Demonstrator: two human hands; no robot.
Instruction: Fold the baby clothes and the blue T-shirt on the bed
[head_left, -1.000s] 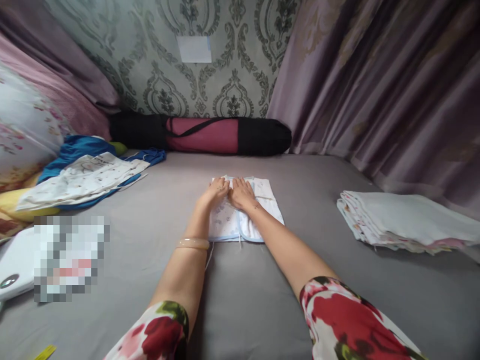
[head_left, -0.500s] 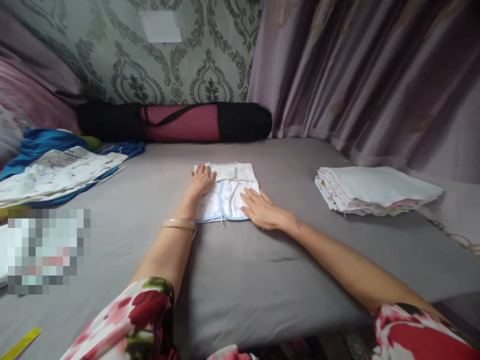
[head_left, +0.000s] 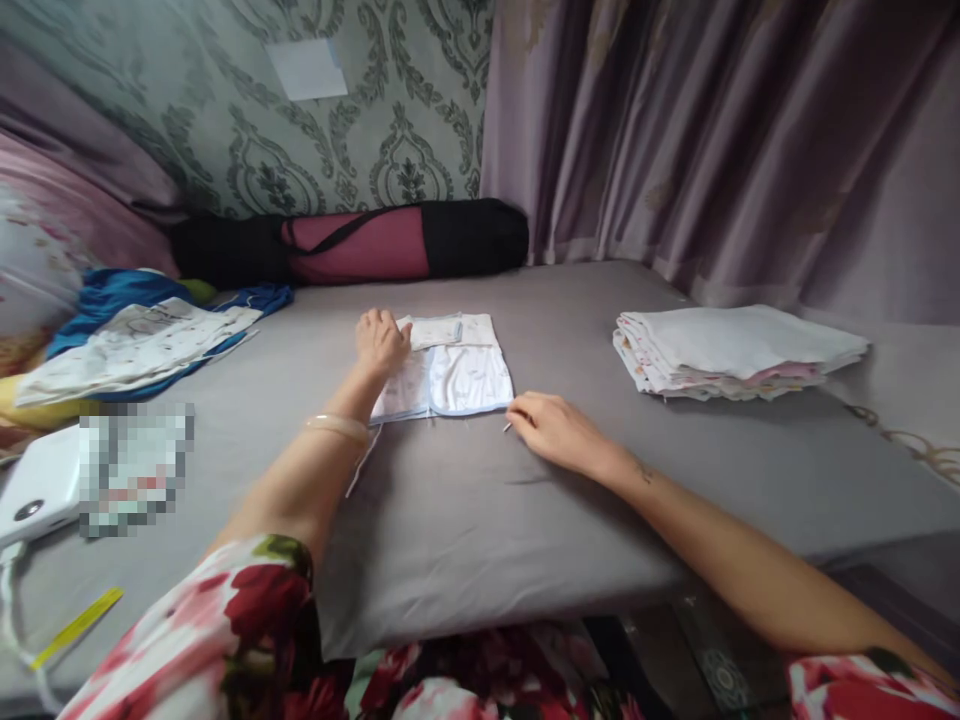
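We have the folded white garment (head_left: 474, 378), edged in blue, lying on the grey sheet (head_left: 442, 540). Our right hand (head_left: 556, 430) pinches its fingertips together on a white tie (head_left: 508, 427) at the near right corner; our left hand (head_left: 382, 342) covers the far left corner, and we cannot tell whether its fingers grip the cloth.

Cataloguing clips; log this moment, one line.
left hand: at far-left corner of garment; right hand: pinching white tie; garment: flat on grey sheet
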